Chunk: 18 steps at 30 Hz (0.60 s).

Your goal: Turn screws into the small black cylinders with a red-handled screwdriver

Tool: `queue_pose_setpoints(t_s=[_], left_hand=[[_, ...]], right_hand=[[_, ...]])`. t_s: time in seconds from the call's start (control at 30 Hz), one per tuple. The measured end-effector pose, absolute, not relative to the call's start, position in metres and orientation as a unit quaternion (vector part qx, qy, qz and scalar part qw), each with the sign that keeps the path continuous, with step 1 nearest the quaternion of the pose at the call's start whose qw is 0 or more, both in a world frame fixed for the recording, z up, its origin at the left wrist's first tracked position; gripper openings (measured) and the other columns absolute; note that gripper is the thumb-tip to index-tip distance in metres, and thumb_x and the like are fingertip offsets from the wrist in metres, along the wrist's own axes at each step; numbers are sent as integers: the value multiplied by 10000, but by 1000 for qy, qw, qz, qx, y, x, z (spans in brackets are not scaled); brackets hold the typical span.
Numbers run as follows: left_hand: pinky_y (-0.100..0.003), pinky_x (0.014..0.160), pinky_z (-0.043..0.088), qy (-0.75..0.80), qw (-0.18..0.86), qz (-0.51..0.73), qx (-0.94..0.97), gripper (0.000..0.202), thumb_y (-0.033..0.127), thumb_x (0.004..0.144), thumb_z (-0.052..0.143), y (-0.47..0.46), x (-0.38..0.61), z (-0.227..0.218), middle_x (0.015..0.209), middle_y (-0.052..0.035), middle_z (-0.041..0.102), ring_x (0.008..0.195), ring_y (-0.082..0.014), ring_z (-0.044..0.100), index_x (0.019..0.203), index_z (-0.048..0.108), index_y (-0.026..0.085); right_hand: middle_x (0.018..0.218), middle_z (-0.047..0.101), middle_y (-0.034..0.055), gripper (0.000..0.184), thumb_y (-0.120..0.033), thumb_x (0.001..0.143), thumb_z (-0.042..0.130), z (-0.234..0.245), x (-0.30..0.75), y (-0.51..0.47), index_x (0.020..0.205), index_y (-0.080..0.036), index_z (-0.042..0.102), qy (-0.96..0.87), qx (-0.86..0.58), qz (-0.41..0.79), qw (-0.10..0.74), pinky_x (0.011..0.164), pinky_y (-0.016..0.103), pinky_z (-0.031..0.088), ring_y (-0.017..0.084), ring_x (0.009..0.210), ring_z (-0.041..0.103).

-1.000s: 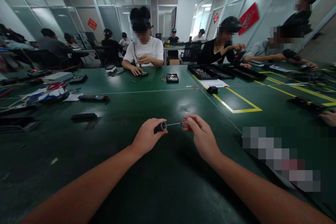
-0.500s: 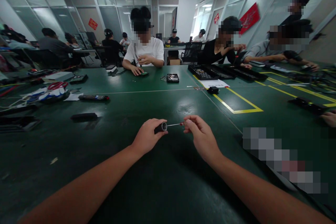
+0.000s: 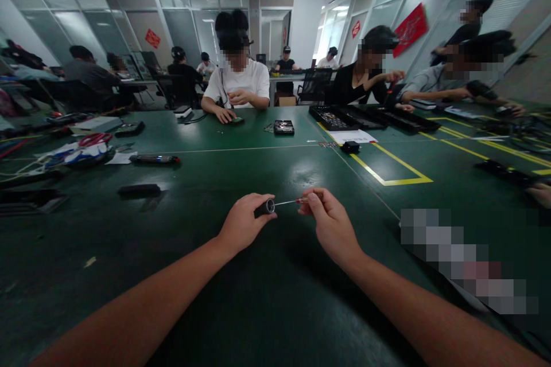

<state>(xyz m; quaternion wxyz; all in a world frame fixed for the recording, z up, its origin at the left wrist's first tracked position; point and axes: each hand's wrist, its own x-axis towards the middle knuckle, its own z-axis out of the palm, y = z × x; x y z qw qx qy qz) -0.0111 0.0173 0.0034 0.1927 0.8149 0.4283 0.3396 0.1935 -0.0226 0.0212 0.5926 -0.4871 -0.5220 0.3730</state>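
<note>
Over the green table, my left hand (image 3: 243, 222) is closed around a short black cylinder (image 3: 266, 207), whose round open end with a pale rim faces right. My right hand (image 3: 330, 219) pinches the red handle of a thin screwdriver (image 3: 302, 199) between thumb and fingers. Its slim metal shaft points left and meets the cylinder's open end. Whether the tip touches something inside is hidden.
A black bar-shaped part (image 3: 138, 190) and a dark tube-like tool (image 3: 155, 159) lie left. Beyond my hands are a small black block (image 3: 350, 147) and an opened black box (image 3: 284, 127). A co-worker in white (image 3: 236, 83) sits opposite.
The fingers of my right hand have shifted on the screwdriver, so more of its red handle shows. My left hand and the cylinder stay nearly in place.
</note>
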Motion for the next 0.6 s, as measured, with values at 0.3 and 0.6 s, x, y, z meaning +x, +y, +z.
queue_pose_setpoints(t_s=[0.3,0.6], left_hand=[[-539,1047,402,470,137,323,810,359,272,861,751,20,-11,10,1149,-43,713,1076,-255,625,1209,670,250],[-445,967,453,436,139,327,827,381,278,863,750,17,-11,6,1130,-26,706,1048,-231,619,1232,657,266]], right_hand=[[639,554,-9,241,-422,796,718,13,209,-1,754,-215,602,-328,-443,571,608,629,358,536,159,571,531],[748,621,-4,274,-486,825,698,11,201,-9,859,-221,638,-408,-448,480,634,660,324,544,152,665,588]])
